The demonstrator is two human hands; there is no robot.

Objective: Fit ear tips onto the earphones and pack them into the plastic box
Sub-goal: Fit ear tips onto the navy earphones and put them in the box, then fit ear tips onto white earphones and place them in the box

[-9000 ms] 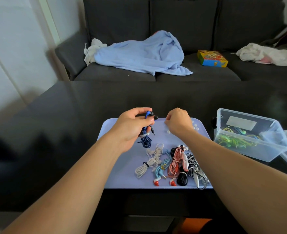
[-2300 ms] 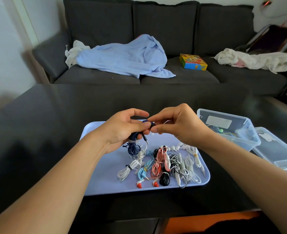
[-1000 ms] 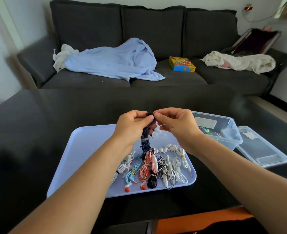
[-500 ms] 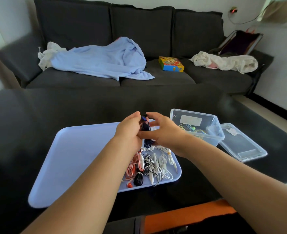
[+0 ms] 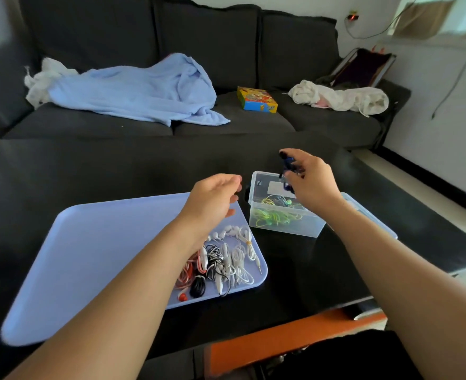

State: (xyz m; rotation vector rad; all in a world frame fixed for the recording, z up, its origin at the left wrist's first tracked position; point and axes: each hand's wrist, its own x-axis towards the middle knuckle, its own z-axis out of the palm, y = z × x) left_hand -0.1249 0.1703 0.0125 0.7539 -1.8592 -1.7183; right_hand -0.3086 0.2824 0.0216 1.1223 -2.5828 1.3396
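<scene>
The right hand (image 5: 312, 185) has left the left hand and swung away from the tray (image 5: 94, 250), taking the dark blue earphones (image 5: 288, 167) with it. A moment ago both hands were close together over the tray, working on that pair.

Nearest to the person, the tray sits on the black counter (image 5: 303, 272). On its near right part lies a heap of coiled earphones (image 5: 221, 264), white, black, and pink, still waiting. Little white ear tips (image 5: 227, 231) lie in a row just behind the heap.

The left hand (image 5: 212, 200) hangs above the tray's far right corner. Its fingers are loose and a bit curled, and it holds nothing.

Just to the right of the tray stands the clear plastic box (image 5: 284, 227), with no lid on. A green pair (image 5: 270, 218) already lies inside. The box lid (image 5: 363, 212) lies behind the right arm, further from the tray.

The right hand is above the box, a bit toward its far side. Its fingers pinch the blue earphones near the buds, and the wound cord hangs down toward the opening.

This pair looks very light and floppy. The cord is soft and could come loose, so it is best held at the tied middle of the coil. The buds are small and smooth, and a new tip might pop off if it bumps the box wall. A gentle drop into the box should do.
</scene>
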